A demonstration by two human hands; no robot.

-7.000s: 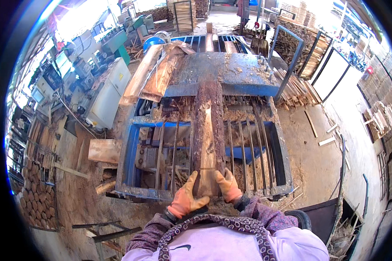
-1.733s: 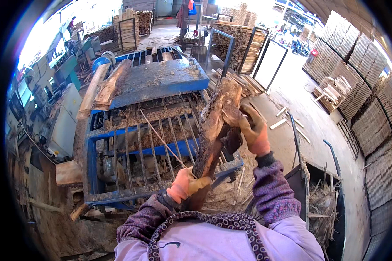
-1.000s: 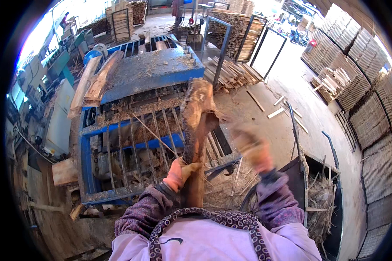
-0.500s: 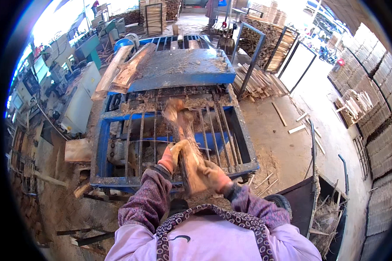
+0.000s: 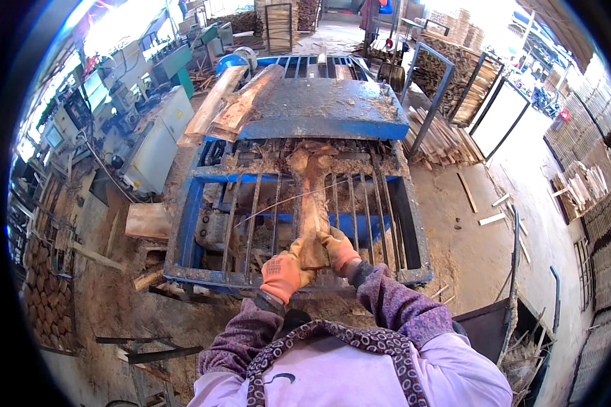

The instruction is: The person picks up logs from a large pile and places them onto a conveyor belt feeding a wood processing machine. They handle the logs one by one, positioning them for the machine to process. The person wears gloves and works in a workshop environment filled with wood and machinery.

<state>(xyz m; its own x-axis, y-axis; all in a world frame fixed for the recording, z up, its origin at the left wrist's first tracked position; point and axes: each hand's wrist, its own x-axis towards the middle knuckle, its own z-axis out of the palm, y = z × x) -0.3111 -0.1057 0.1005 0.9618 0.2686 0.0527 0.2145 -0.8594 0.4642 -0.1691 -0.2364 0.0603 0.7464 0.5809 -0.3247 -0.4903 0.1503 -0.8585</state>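
A rough log piece, with bark and a knotted, wider far end, lies lengthwise over the metal bars of a blue-framed machine bed. Its far end reaches the machine's opening below a blue cover plate. My left hand, in an orange and tan work glove, grips the left side of the log's near end. On the opposite side my right hand, gloved alike, is closed against the same end. Some fingertips are hidden by the wood. A thin sliver of wood slants across the bars and log.
Two split logs rest on the machine's far left. A wood block sits beside its left edge. A cart of scraps stands at the lower right. Slats are piled beyond the metal frame, and stacked slats line the right wall.
Both hands have pushed the log forward, and it now lies straighter and lower on the bars, with its knotted end at the opening. The view has shifted left.
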